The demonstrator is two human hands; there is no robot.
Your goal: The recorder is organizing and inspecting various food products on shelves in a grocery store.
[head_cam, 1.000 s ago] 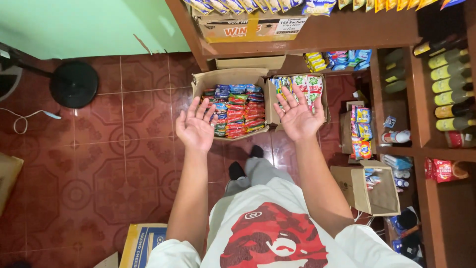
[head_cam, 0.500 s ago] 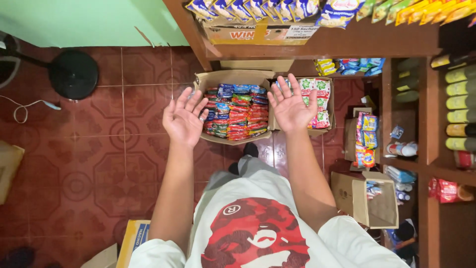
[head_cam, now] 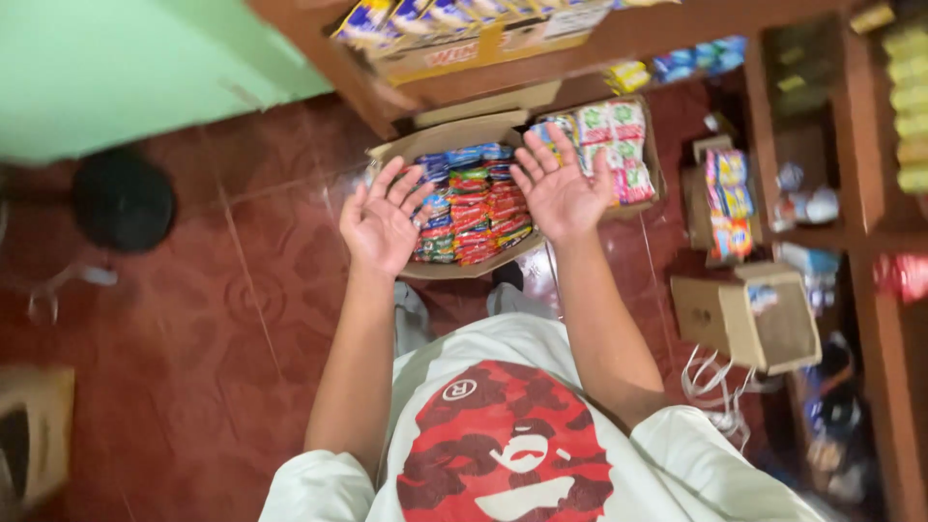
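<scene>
My left hand (head_cam: 383, 220) and my right hand (head_cam: 559, 188) are both raised palm up with fingers spread, holding nothing. They hover above an open cardboard box (head_cam: 437, 144) on the floor, packed with rows of red, blue and green snack packets (head_cam: 476, 205). A second open box of white and green packets (head_cam: 613, 137) sits just right of it, partly behind my right hand. My white shirt with a red print fills the bottom of the view.
A wooden shelf (head_cam: 541, 43) with a box of snack packets runs across the top. Wooden shelving (head_cam: 865, 222) with bottles and goods stands at the right. Small open cardboard boxes (head_cam: 744, 314) sit on the red tiled floor. A black round base (head_cam: 124, 200) stands at left.
The view has tilted and shifted, so the boxes and shelves now sit skewed. Both hands stay open, palm up, over the boxes.
</scene>
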